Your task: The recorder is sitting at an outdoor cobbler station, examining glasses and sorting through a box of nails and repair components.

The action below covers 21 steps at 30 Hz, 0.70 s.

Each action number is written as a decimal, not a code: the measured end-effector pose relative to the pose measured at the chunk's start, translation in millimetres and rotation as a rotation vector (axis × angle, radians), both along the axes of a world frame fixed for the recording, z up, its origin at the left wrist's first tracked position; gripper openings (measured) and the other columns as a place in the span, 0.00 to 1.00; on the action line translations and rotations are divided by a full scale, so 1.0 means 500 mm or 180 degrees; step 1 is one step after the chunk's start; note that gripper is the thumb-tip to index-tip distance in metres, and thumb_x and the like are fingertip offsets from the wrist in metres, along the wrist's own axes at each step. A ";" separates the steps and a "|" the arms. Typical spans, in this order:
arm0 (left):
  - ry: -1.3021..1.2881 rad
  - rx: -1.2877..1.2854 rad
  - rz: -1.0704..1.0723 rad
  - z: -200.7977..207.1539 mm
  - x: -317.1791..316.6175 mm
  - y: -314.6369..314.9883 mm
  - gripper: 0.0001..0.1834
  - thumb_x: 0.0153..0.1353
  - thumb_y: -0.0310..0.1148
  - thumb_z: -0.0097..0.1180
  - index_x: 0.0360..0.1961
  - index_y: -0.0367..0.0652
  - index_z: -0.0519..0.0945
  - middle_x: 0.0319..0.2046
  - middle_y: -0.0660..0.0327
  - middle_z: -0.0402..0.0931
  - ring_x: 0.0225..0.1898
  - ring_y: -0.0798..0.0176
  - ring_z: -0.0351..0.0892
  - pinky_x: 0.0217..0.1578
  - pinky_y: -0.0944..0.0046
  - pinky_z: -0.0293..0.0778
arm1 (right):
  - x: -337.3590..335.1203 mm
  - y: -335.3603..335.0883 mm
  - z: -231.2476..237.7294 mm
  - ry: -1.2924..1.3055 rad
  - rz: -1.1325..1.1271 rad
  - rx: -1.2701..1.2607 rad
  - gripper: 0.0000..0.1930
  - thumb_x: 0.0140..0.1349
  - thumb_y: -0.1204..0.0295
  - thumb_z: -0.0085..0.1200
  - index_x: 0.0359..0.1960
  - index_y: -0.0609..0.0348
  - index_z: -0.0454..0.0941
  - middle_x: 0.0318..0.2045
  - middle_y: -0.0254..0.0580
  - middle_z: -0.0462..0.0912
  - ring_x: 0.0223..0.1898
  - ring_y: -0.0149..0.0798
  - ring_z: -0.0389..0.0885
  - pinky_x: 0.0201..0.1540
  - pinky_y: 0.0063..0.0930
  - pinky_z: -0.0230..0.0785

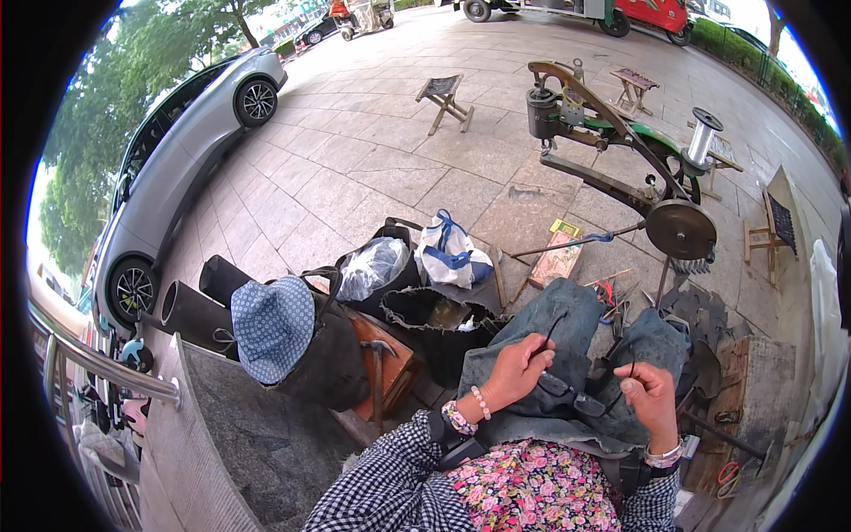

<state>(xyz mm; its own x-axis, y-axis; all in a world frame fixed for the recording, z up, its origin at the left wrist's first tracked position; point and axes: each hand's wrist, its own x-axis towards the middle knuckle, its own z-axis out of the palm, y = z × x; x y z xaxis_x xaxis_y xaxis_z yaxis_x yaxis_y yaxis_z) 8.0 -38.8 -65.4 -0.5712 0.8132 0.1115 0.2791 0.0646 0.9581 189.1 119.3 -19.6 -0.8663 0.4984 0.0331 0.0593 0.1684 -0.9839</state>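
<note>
My two hands hold a pair of dark-framed eyeglasses [588, 405] above my lap, its arms unfolded and pointing up. The fingers of my left hand [517, 377] pinch one arm of the glasses. My right hand [651, 399] has its fingers closed at the other arm. A worn blue-grey cloth [541, 324] covers my knees beneath the glasses. Below it shows a floral apron [541, 488]. Checked sleeves cover my forearms, with a beaded bracelet on the left wrist.
A hand-cranked sewing machine [682, 229] with a thread spool [705, 137] stands ahead right. To the left are a blue hat [273, 330] on a dark container, a hammer [379, 350] and open bags [448, 253]. Scissors [728, 479] lie right. Folding stools [440, 93] and a parked car [186, 151] stand farther off.
</note>
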 end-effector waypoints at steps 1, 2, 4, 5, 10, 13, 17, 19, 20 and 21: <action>-0.0002 0.0000 0.0000 0.000 0.000 0.000 0.06 0.56 0.26 0.45 0.34 0.34 0.70 0.22 0.61 0.73 0.27 0.72 0.73 0.28 0.73 0.68 | 0.001 -0.002 0.001 -0.0002 0.0000 0.0000 0.12 0.53 0.67 0.54 0.32 0.66 0.75 0.14 0.27 0.69 0.15 0.19 0.64 0.18 0.14 0.54; -0.0023 0.0019 0.0002 0.000 0.001 0.000 0.07 0.56 0.26 0.45 0.34 0.34 0.69 0.22 0.61 0.73 0.26 0.72 0.73 0.28 0.73 0.67 | 0.002 -0.005 0.003 -0.0018 -0.0005 -0.0037 0.12 0.53 0.68 0.54 0.32 0.66 0.75 0.14 0.27 0.69 0.15 0.19 0.64 0.18 0.14 0.54; -0.0042 0.0039 0.0006 -0.002 0.001 -0.001 0.07 0.57 0.26 0.44 0.34 0.34 0.69 0.23 0.61 0.73 0.26 0.72 0.73 0.28 0.73 0.67 | 0.002 -0.009 0.007 -0.0032 -0.0008 -0.0072 0.11 0.53 0.68 0.54 0.31 0.66 0.75 0.14 0.27 0.69 0.16 0.19 0.64 0.18 0.14 0.55; -0.0091 0.0027 0.0036 -0.005 0.000 -0.002 0.07 0.57 0.26 0.44 0.34 0.34 0.69 0.22 0.61 0.73 0.26 0.72 0.73 0.28 0.72 0.67 | 0.002 -0.011 0.008 -0.0070 0.0004 -0.0078 0.11 0.53 0.69 0.54 0.31 0.66 0.75 0.14 0.26 0.69 0.16 0.18 0.64 0.18 0.14 0.54; -0.0088 0.0039 0.0057 -0.004 0.000 0.000 0.06 0.57 0.26 0.44 0.34 0.35 0.69 0.22 0.61 0.73 0.25 0.72 0.73 0.27 0.72 0.66 | 0.003 -0.011 0.003 -0.0136 0.0016 -0.0042 0.10 0.52 0.70 0.54 0.31 0.66 0.75 0.14 0.26 0.69 0.16 0.18 0.64 0.18 0.13 0.54; -0.0046 0.0045 0.0032 -0.004 -0.001 0.000 0.06 0.57 0.27 0.44 0.34 0.35 0.69 0.22 0.60 0.73 0.25 0.71 0.72 0.27 0.72 0.66 | 0.002 -0.013 0.004 -0.0109 0.0010 -0.0078 0.10 0.52 0.70 0.54 0.30 0.67 0.75 0.13 0.26 0.68 0.15 0.18 0.64 0.18 0.13 0.54; -0.0067 0.0068 0.0051 -0.008 -0.001 0.000 0.06 0.57 0.27 0.44 0.34 0.35 0.69 0.21 0.60 0.73 0.25 0.71 0.72 0.26 0.72 0.66 | 0.000 -0.014 0.000 -0.0091 -0.0030 -0.0098 0.11 0.52 0.69 0.54 0.29 0.67 0.74 0.12 0.27 0.68 0.15 0.18 0.63 0.18 0.14 0.54; -0.0070 0.0076 0.0045 -0.007 -0.001 0.000 0.06 0.57 0.27 0.44 0.34 0.35 0.69 0.21 0.60 0.73 0.24 0.72 0.72 0.26 0.72 0.66 | 0.001 -0.014 -0.002 -0.0083 -0.0037 -0.0101 0.11 0.52 0.69 0.54 0.29 0.67 0.74 0.12 0.26 0.68 0.15 0.18 0.63 0.18 0.14 0.53; -0.0097 0.0043 0.0041 -0.004 -0.001 0.001 0.06 0.57 0.27 0.44 0.34 0.35 0.69 0.21 0.61 0.73 0.24 0.72 0.72 0.26 0.72 0.66 | 0.001 -0.014 -0.002 -0.0080 -0.0032 -0.0098 0.11 0.52 0.69 0.54 0.29 0.67 0.74 0.12 0.26 0.67 0.15 0.18 0.63 0.18 0.14 0.53; -0.0122 0.0009 0.0043 -0.001 -0.001 0.000 0.06 0.57 0.27 0.44 0.34 0.35 0.69 0.21 0.61 0.73 0.25 0.72 0.72 0.26 0.73 0.66 | 0.000 -0.014 -0.002 -0.0075 -0.0022 -0.0095 0.11 0.52 0.69 0.54 0.29 0.67 0.74 0.12 0.26 0.67 0.15 0.18 0.63 0.18 0.14 0.53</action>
